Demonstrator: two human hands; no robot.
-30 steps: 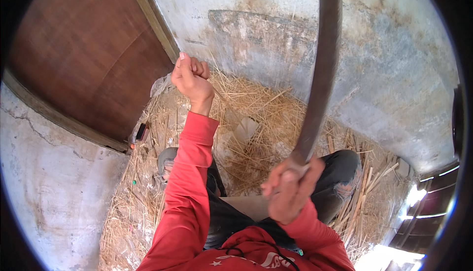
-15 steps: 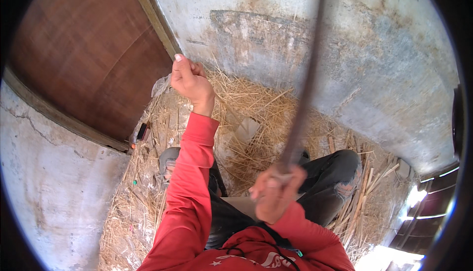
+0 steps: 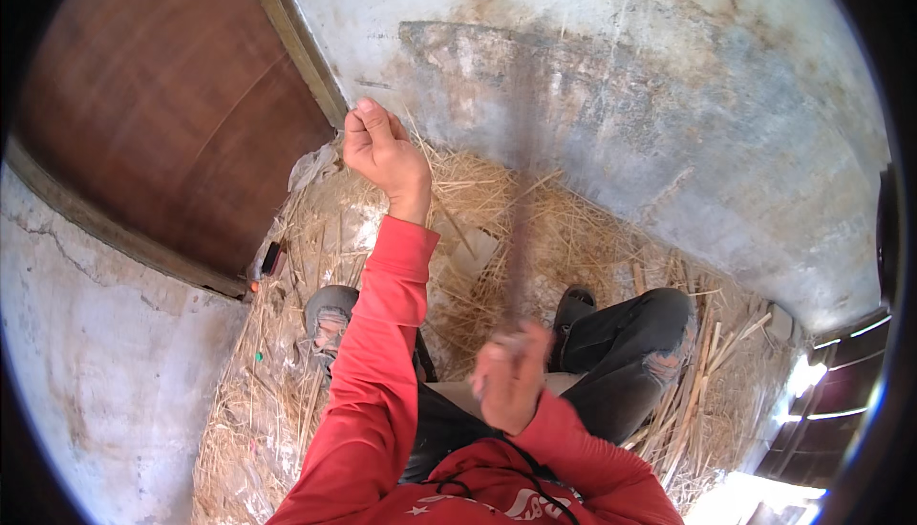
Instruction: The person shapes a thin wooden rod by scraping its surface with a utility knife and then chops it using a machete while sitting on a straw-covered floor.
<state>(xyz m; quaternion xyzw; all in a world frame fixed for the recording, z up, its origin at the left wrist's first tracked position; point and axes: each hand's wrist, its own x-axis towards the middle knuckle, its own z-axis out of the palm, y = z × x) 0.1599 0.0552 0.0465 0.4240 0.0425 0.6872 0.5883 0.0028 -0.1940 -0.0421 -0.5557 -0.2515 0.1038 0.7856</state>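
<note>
My left hand (image 3: 382,148) is raised at arm's length in a red sleeve, its fingers closed on a few thin straw stalks (image 3: 441,208) that trail down from it. My right hand (image 3: 511,377) is low and close to my body, blurred, gripping the handle of a long dark blade (image 3: 521,229). The blade shows only as a faint upright smear rising from that hand, just right of the held stalks. Whether it touches them I cannot tell.
Loose straw (image 3: 611,248) covers the floor against a stained grey concrete wall (image 3: 650,95). A brown wooden door (image 3: 172,114) stands at the left, with a small dark object (image 3: 272,257) at its foot. My shoes (image 3: 330,313) and dark trousers (image 3: 630,343) rest in the straw.
The long blade has swung from the upper right over to the middle, now blurred. My right hand has dropped slightly and shifted left. The left hand has stayed raised with its stalks.
</note>
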